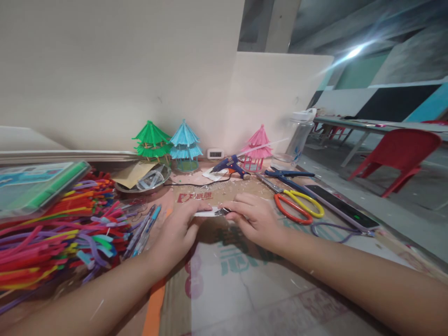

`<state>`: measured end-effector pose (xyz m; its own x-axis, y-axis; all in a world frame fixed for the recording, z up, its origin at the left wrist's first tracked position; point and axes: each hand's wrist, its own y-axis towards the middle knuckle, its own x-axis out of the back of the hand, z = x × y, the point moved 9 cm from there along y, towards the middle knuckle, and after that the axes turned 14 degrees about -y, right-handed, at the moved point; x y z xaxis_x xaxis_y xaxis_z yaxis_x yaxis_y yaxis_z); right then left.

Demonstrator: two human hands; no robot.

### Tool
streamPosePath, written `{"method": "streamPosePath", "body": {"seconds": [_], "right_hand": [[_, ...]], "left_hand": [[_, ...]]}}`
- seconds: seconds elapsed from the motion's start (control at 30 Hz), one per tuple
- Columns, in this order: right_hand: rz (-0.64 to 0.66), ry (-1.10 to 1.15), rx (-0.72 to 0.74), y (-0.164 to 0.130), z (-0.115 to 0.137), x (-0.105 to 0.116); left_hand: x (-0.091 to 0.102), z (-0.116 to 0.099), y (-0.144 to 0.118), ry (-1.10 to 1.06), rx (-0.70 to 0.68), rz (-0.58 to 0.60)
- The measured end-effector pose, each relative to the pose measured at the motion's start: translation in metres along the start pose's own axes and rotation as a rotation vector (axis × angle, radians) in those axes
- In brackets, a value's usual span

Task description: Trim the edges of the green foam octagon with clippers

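Observation:
Over the middle of the cardboard-covered table, both hands pinch a small, flat white strip (206, 213) between them. My left hand (182, 228) grips its left end with the thumb below and fingers above. At the strip's right end, my right hand (257, 221) closes thumb and fingers on a dark, patterned part (222, 212). The fingers partly hide this piece, and its exact kind is unclear. Just beyond the hands lies a blue glue gun (229, 164) with a clear glue stick in its back.
Pipe cleaners (52, 238) and a plastic case (38, 186) fill the left, beside pens (145, 231). Green (150, 140), blue (185, 144) and pink (259, 144) tiered-roof models stand behind. Scissors (297, 205), pliers (289, 173), a phone (341, 205) and a bottle (299, 137) are right.

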<state>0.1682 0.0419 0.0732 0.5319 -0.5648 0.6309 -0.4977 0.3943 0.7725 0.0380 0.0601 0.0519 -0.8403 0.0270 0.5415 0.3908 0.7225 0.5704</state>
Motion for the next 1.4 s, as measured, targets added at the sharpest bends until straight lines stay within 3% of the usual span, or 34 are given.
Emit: {"method": "streamPosePath", "body": {"seconds": [0.27, 0.5, 0.87, 1.1, 1.23, 1.4], "right_hand": [[0.002, 0.032, -0.031, 0.001, -0.003, 0.000], [-0.045, 0.166, -0.228, -0.004, -0.024, -0.007], [0.083, 0.338, -0.414, -0.009, -0.037, -0.029], [0.148, 0.491, -0.489, -0.011, -0.036, -0.040], [0.106, 0.425, -0.442, -0.011, -0.036, -0.031], [-0.013, 0.247, -0.220, -0.003, -0.022, -0.004]], "left_hand": [[0.000, -0.004, 0.002, 0.004, 0.023, -0.002], [0.010, 0.009, -0.004, 0.046, 0.167, -0.123], [0.009, 0.017, -0.003, -0.131, 0.307, -0.151], [0.007, 0.011, 0.000, -0.149, 0.262, -0.148], [0.007, 0.020, -0.002, -0.149, 0.293, -0.144], [0.008, 0.031, -0.006, -0.163, 0.343, -0.170]]}}
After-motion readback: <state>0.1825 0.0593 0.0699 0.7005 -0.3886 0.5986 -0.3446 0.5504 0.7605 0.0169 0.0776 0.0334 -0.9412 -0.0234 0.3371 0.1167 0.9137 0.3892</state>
